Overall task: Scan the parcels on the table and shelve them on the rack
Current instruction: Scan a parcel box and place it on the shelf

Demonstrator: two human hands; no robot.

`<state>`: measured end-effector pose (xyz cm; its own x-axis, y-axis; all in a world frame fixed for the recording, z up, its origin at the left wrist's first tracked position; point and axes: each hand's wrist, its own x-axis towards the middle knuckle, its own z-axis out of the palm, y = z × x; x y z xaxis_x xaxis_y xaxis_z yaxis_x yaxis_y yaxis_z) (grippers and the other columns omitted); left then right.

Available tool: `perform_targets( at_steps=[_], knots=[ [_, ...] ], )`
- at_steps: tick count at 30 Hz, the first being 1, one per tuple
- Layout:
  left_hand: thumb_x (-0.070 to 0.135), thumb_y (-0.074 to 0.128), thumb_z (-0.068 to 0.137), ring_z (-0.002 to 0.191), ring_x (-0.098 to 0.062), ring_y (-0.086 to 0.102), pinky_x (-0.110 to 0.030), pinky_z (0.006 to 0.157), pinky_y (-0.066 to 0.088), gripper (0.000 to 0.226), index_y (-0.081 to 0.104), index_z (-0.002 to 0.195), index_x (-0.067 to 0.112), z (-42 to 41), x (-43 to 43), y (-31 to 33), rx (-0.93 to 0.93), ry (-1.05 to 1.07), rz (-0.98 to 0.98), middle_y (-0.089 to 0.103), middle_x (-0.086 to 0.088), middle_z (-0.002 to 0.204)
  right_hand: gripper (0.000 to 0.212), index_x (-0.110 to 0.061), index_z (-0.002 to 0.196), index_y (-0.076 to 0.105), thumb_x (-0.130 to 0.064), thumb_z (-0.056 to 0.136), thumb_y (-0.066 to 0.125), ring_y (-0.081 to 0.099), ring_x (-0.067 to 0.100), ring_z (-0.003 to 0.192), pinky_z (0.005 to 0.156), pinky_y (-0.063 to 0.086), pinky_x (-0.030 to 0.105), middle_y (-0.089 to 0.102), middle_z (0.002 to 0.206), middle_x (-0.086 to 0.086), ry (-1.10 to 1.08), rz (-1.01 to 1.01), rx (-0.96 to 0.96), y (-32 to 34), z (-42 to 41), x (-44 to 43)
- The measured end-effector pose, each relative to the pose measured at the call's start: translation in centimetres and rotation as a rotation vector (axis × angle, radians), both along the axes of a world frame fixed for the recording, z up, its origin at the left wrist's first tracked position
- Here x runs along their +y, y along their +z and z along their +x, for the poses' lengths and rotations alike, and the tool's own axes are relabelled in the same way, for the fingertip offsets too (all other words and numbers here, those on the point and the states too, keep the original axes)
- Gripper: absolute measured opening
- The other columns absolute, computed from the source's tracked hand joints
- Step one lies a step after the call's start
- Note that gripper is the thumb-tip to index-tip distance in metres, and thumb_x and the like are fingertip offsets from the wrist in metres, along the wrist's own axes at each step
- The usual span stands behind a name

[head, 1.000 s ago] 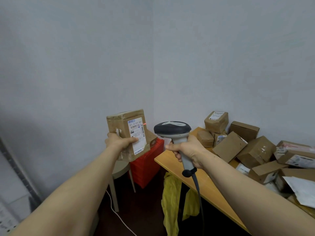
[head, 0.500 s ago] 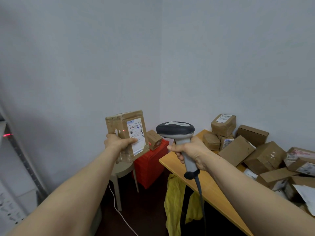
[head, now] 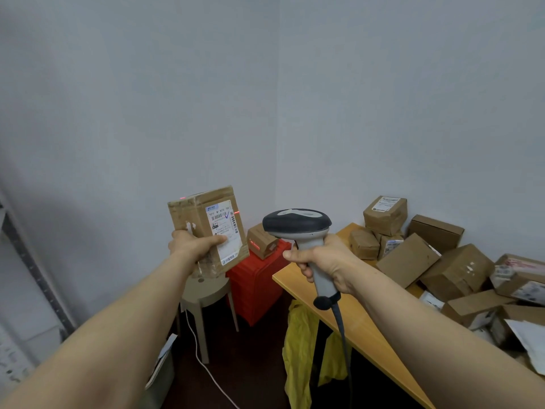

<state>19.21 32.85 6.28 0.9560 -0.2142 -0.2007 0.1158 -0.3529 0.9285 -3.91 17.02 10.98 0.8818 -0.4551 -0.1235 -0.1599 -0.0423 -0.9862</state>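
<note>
My left hand grips a taped cardboard parcel upright in the air, its white label turned toward the scanner. A red scan line falls across the label's top right edge. My right hand holds the grey handle of a barcode scanner, whose dark head points at the parcel from the right. Several brown parcels lie piled on the wooden table at the right. A grey rack upright shows at the left edge.
A beige stool stands below the held parcel, beside a red crate with a small box on top. A yellow bag hangs under the table edge. A white cable trails on the dark floor.
The view has swung slightly left. The red scan line has moved from the parcel's left face to the label's top right edge; both hands keep their hold.
</note>
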Motion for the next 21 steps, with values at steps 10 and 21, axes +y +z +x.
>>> perform_targets(
  at_steps=[10, 21],
  knots=[
    [0.027, 0.093, 0.057, 0.109, -0.035, 0.062, -0.052, 0.088, 0.054, 0.084, 0.052, 0.127, 0.006, 0.2, -0.1, -0.4, -0.002, -0.012, -0.026, 0.061, -0.016, 0.123, 0.025, -0.009, 0.063, 0.058, -0.010, 0.076, 0.080, 0.044, 0.014, 0.041, 0.044, 0.041, 0.024, 0.051, 0.048, 0.003, 0.002, -0.011, 0.015, 0.1, 0.7, -0.2],
    [0.025, 0.091, 0.060, 0.089, -0.023, 0.068, -0.038, 0.073, 0.059, 0.056, 0.062, 0.107, 0.012, -1.5, 1.1, -0.7, 0.010, 0.022, -0.064, 0.069, -0.008, 0.104, 0.017, -0.004, 0.083, 0.064, -0.008, 0.076, 0.079, 0.047, 0.012, 0.039, 0.041, 0.042, 0.022, 0.064, 0.057, 0.009, 0.023, 0.123, -0.008, -1.6, 1.4, 0.2]
  ],
)
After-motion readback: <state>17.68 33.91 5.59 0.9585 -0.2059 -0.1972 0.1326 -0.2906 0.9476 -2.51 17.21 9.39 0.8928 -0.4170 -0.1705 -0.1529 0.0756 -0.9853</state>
